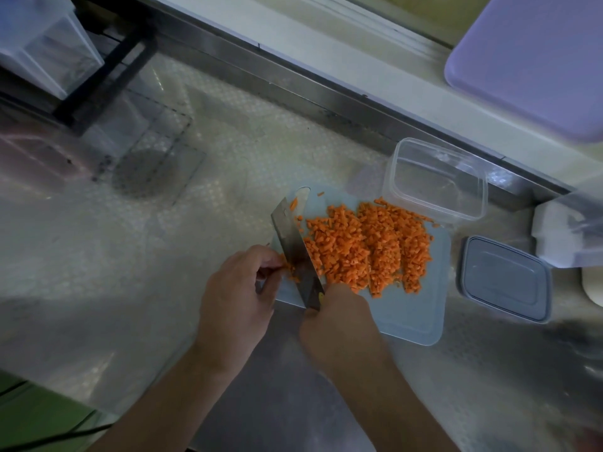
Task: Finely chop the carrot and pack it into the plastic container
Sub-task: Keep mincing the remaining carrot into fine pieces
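Observation:
A heap of finely chopped carrot (368, 246) covers the pale blue cutting board (414, 308). My right hand (339, 318) grips the handle of a cleaver (295, 246), whose blade stands on edge at the heap's left side. My left hand (238, 285) pinches a last small bit of carrot (288, 267) against the blade's left face. The clear plastic container (435, 179) stands open, with nothing in it, just behind the board's far right corner. Its grey lid (505, 278) lies flat to the right of the board.
A raised metal ledge (326, 93) runs diagonally behind the steel counter. A lilac tray (535, 63) sits at the top right, clear bins (49, 44) at the top left, and white blocks (561, 236) at the right edge.

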A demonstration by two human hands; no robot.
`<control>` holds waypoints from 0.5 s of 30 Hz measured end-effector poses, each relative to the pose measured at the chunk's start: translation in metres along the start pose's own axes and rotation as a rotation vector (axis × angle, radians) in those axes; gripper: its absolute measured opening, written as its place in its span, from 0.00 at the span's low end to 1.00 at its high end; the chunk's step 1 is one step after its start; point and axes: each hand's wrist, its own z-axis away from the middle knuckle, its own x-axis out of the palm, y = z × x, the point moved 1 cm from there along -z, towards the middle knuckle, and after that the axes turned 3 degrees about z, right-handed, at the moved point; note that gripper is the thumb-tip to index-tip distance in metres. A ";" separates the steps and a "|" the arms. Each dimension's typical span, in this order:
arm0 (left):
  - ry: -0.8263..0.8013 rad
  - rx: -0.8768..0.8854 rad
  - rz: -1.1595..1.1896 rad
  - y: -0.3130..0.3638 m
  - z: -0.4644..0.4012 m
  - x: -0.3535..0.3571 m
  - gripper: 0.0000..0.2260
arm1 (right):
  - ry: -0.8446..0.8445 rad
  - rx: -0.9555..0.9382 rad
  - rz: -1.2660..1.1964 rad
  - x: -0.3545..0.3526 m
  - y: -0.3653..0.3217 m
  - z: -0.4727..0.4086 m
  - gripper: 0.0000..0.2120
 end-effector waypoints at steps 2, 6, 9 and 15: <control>-0.001 -0.007 -0.004 -0.001 0.000 0.001 0.08 | -0.013 0.019 0.006 0.002 0.000 -0.001 0.13; -0.009 -0.024 0.018 0.002 -0.002 0.001 0.07 | -0.004 0.009 -0.011 0.000 0.001 -0.001 0.12; -0.019 -0.022 0.027 0.003 -0.003 0.001 0.08 | 0.068 -0.026 -0.077 -0.003 0.003 0.000 0.06; -0.007 -0.016 0.017 0.002 -0.001 0.001 0.08 | 0.055 -0.037 -0.051 -0.001 0.003 0.001 0.13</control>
